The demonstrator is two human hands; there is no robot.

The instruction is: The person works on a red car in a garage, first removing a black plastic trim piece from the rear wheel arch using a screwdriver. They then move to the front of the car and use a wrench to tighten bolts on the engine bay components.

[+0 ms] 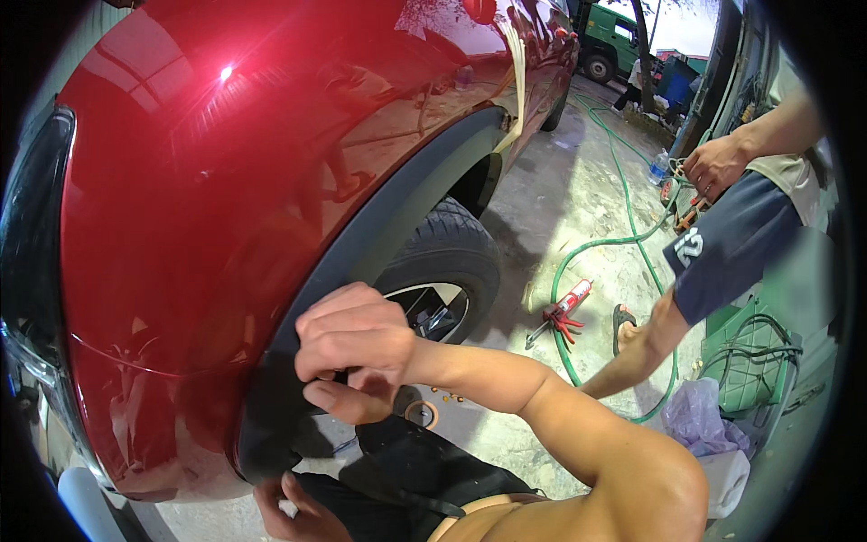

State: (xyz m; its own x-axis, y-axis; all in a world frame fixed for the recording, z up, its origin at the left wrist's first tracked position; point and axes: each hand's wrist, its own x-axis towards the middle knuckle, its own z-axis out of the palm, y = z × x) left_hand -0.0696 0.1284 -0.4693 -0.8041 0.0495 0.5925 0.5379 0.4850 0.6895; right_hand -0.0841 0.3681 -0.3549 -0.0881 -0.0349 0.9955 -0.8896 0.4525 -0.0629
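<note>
My right hand (354, 350) is curled into a fist against the black wheel arch trim (348, 257) of a red car. I see no object in it, just a dark gap between the bent fingers and the thumb. At the lower edge of the view, my left hand (298, 513) is beside the bottom end of that trim. Its thumb and a finger show, but whether they grip the trim edge is unclear. Above and left of the fist curves the glossy red fender (208, 253). Behind the trim is the front tyre (452, 257).
A red caulking gun (567, 312) lies on the concrete beside a looping green hose (623, 239). A tape roll (421, 415) is near my knee. At right stands another person (731, 244) in dark shorts, by a green crate (745, 361). Pale tape strips (517, 81) hang from the car.
</note>
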